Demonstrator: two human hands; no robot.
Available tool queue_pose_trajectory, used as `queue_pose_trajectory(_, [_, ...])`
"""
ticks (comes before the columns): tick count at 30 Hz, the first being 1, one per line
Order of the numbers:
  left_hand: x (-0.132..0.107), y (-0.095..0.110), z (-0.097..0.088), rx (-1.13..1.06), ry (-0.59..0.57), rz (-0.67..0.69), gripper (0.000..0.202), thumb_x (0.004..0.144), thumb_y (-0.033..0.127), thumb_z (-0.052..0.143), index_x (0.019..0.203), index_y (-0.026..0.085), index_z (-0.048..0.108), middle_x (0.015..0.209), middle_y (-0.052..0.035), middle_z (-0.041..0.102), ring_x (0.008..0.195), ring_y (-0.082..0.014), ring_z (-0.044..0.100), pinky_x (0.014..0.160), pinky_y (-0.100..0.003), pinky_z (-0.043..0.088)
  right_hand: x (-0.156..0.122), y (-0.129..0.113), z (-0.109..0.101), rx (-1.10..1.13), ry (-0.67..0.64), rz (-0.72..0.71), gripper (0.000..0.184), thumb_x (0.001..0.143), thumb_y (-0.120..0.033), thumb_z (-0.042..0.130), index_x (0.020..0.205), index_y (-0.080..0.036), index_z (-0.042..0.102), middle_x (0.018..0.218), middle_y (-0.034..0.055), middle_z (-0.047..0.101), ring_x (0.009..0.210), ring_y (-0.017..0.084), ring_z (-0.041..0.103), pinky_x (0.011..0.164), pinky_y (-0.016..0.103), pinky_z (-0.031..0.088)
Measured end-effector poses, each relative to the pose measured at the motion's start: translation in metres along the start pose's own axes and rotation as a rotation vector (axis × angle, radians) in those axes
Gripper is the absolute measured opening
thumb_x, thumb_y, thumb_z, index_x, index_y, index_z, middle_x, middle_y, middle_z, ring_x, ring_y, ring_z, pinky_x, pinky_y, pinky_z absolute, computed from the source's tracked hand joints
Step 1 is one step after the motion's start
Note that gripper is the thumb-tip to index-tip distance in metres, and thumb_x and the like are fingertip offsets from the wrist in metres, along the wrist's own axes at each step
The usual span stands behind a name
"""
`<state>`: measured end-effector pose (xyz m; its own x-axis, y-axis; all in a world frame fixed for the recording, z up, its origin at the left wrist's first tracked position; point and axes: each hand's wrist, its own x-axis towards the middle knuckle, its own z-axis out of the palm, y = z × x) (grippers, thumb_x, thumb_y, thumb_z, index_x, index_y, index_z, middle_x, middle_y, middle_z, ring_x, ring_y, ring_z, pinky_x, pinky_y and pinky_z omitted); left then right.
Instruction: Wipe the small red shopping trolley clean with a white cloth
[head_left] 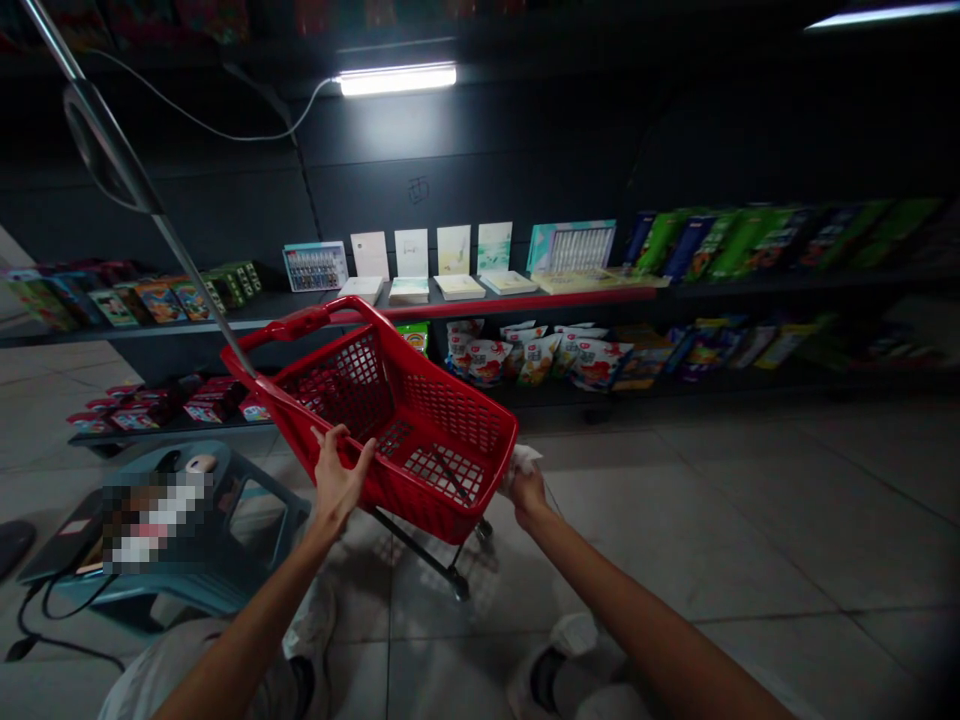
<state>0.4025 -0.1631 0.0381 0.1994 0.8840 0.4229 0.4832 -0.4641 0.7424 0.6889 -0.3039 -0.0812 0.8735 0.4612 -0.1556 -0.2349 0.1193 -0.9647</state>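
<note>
A red plastic shopping basket on wheels (420, 420) stands tilted on the tiled floor in front of me. My left hand (339, 480) grips its near rim, fingers curled over the edge. My right hand (525, 485) is closed on a white cloth (519, 462) and presses it against the basket's right outer corner. The basket's red handle (300, 325) points up and to the left. Nothing shows inside the basket.
A blue plastic stool (225, 540) with devices and cables on it stands at the left. Long low shelves (525, 300) with snack bags, cards and boxes run along the dark wall behind. A metal pole (135, 190) slants across the upper left. My shoes show below.
</note>
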Motion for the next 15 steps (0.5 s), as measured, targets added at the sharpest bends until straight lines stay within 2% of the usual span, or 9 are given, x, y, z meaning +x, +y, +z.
queue_pose_trajectory(3, [0.001, 0.001, 0.000, 0.020, 0.002, -0.013, 0.047, 0.086, 0.056, 0.064, 0.120, 0.025, 0.055, 0.129, -0.0101, 0.065, 0.137, -0.0310, 0.055, 0.114, -0.044, 0.045, 0.022, -0.022, -0.003, 0.010, 0.115, -0.008, 0.043, 0.061, -0.055, 0.070, 0.086, -0.021, 0.061, 0.069, -0.0025, 0.067, 0.061, 0.015, 0.063, 0.052, 0.023, 0.048])
queue_pose_trajectory(6, [0.002, 0.001, 0.000, 0.014, 0.001, -0.012, 0.045, 0.084, 0.052, 0.064, 0.117, 0.024, 0.055, 0.124, -0.0085, 0.065, 0.115, -0.0274, 0.067, 0.108, -0.043, 0.049, 0.039, -0.050, -0.006, 0.026, 0.112, -0.130, 0.042, 0.061, -0.049, 0.071, 0.089, -0.020, 0.062, 0.077, -0.0006, 0.069, 0.068, 0.015, 0.064, 0.059, 0.023, 0.050])
queue_pose_trajectory(9, [0.002, 0.000, -0.002, 0.006, -0.003, -0.012, 0.042, 0.082, 0.049, 0.063, 0.115, 0.024, 0.054, 0.115, -0.0063, 0.066, 0.105, -0.0248, 0.068, 0.103, -0.041, 0.051, 0.045, -0.079, -0.008, -0.028, 0.008, -0.276, 0.044, 0.066, -0.043, 0.069, 0.102, -0.018, 0.066, 0.091, 0.0028, 0.072, 0.076, 0.017, 0.065, 0.066, 0.025, 0.052])
queue_pose_trajectory(12, [0.002, -0.003, -0.005, 0.010, -0.014, -0.010, 0.040, 0.082, 0.046, 0.062, 0.115, 0.025, 0.055, 0.108, -0.0044, 0.066, 0.099, -0.0231, 0.067, 0.099, -0.038, 0.051, 0.040, -0.102, -0.007, -0.296, -0.145, -0.536, 0.043, 0.072, -0.034, 0.064, 0.112, -0.016, 0.069, 0.105, 0.0081, 0.073, 0.090, 0.022, 0.067, 0.082, 0.034, 0.055])
queue_pose_trajectory(15, [0.002, -0.006, -0.010, 0.018, -0.051, -0.006, 0.040, 0.082, 0.044, 0.060, 0.116, 0.024, 0.054, 0.106, -0.0029, 0.066, 0.094, -0.0215, 0.067, 0.095, -0.036, 0.051, 0.027, -0.115, -0.002, -0.575, -0.334, -0.820, 0.042, 0.074, -0.018, 0.058, 0.113, -0.016, 0.072, 0.116, 0.0115, 0.071, 0.108, 0.025, 0.066, 0.101, 0.040, 0.051])
